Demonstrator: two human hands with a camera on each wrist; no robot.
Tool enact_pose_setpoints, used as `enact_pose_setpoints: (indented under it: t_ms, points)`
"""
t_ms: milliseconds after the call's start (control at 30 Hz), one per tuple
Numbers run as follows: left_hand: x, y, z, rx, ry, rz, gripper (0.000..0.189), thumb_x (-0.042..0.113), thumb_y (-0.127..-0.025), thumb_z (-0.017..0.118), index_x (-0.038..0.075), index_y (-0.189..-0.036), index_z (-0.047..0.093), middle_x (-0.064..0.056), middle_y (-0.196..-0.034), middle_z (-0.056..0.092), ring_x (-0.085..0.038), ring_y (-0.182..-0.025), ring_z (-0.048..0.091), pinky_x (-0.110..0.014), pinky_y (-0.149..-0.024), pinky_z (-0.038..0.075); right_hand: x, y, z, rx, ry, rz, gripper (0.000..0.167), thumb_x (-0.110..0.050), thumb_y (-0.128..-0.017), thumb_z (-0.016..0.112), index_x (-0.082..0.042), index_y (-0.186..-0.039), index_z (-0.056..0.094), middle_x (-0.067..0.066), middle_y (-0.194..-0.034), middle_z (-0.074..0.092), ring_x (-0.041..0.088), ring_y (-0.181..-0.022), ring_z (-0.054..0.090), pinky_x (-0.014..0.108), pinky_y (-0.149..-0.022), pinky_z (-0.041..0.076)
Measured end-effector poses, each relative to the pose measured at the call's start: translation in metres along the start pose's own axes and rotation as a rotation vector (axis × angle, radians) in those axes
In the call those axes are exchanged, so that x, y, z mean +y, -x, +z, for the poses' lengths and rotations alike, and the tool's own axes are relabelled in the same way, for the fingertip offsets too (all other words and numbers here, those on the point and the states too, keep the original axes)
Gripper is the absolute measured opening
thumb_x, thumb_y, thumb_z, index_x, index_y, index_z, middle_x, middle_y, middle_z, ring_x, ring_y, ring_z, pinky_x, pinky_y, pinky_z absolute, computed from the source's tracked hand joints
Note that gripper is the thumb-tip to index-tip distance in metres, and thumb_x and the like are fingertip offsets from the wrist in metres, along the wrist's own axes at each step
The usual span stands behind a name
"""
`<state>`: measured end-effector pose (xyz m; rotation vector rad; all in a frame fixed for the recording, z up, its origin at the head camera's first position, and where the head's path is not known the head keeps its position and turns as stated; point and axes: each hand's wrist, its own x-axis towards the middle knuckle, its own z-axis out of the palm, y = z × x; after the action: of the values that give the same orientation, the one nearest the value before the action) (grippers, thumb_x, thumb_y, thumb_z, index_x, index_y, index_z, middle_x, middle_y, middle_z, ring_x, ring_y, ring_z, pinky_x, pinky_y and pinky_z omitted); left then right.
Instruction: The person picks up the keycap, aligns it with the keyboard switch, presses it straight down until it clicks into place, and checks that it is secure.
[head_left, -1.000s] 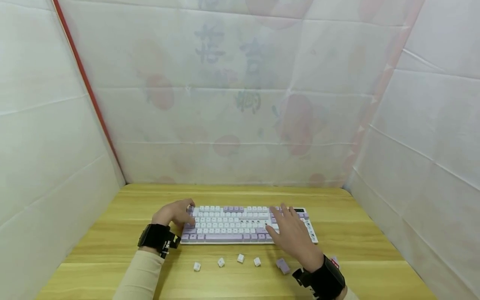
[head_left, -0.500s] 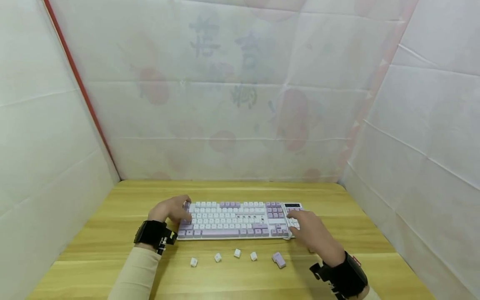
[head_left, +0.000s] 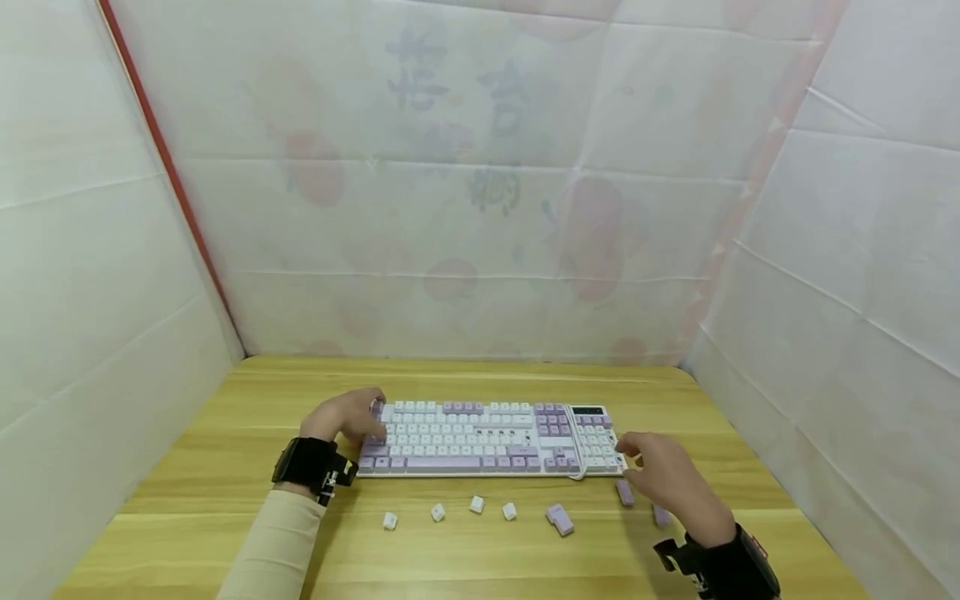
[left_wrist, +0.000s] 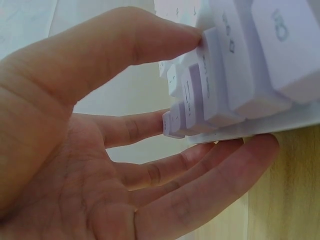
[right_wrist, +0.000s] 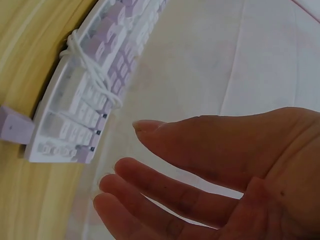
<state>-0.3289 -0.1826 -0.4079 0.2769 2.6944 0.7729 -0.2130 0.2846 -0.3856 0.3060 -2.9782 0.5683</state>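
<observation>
A white and purple keyboard point(head_left: 442, 451) lies flat on the table. My left hand point(head_left: 341, 415) grips its left end; in the left wrist view the thumb point(left_wrist: 165, 37) presses on a purple key and the other fingers reach along and beneath the edge. Just past the keyboard's right end hovers my right hand point(head_left: 667, 477), holding nothing, thumb and fingers parted and slightly bent. A white cord point(head_left: 576, 442) is looped around the keyboard near the number pad. Dark uncovered key switches point(head_left: 495, 432) show among the white keys.
Several loose white keycaps point(head_left: 476, 504) are spread in front of the keyboard. Purple keycaps point(head_left: 559, 519) lie to their right, with another purple keycap point(head_left: 624, 492) close to the keyboard's right corner. White cloth walls point(head_left: 480, 317) enclose the wooden table point(head_left: 450, 575).
My right hand has slid right, from above the keyboard's right section to beyond its end, uncovering the cord and number pad. My left hand stays on the left end.
</observation>
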Motion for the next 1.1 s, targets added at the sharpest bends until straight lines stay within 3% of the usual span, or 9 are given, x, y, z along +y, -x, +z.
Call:
enact_pose_setpoints:
  t_ms: [200, 600, 1100]
  points:
    - [0.000, 0.001, 0.002, -0.009, 0.017, 0.001, 0.069, 0.012, -0.082, 0.077, 0.000, -0.143, 0.048, -0.021, -0.132, 0.057, -0.023, -0.087, 0.059, -0.034, -0.073, 0.050, 0.008, 0.003, 0.002, -0.008, 0.012, 0.044, 0.032, 0.008, -0.079, 0.070, 0.001, -0.110, 0.074, 0.016, -0.108, 0.074, 0.034, -0.097, 0.070, 0.045, -0.078, 0.057]
    - [-0.002, 0.002, 0.005, 0.002, 0.045, 0.000, 0.069, 0.009, -0.079, 0.077, -0.001, -0.141, 0.049, -0.022, -0.130, 0.059, -0.029, -0.101, 0.061, -0.041, -0.081, 0.057, 0.026, 0.008, 0.004, -0.037, 0.088, 0.060, 0.034, 0.003, -0.074, 0.078, 0.001, -0.108, 0.073, 0.017, -0.107, 0.075, 0.037, -0.096, 0.069, 0.050, -0.079, 0.056]
    - [-0.001, 0.001, 0.000, 0.004, 0.025, 0.012, 0.069, 0.011, -0.080, 0.077, 0.000, -0.141, 0.049, -0.023, -0.129, 0.059, -0.027, -0.097, 0.061, -0.039, -0.080, 0.055, 0.042, 0.012, 0.015, -0.088, 0.099, 0.103, 0.032, -0.001, -0.077, 0.082, -0.002, -0.108, 0.072, 0.015, -0.109, 0.073, 0.035, -0.097, 0.068, 0.052, -0.080, 0.055]
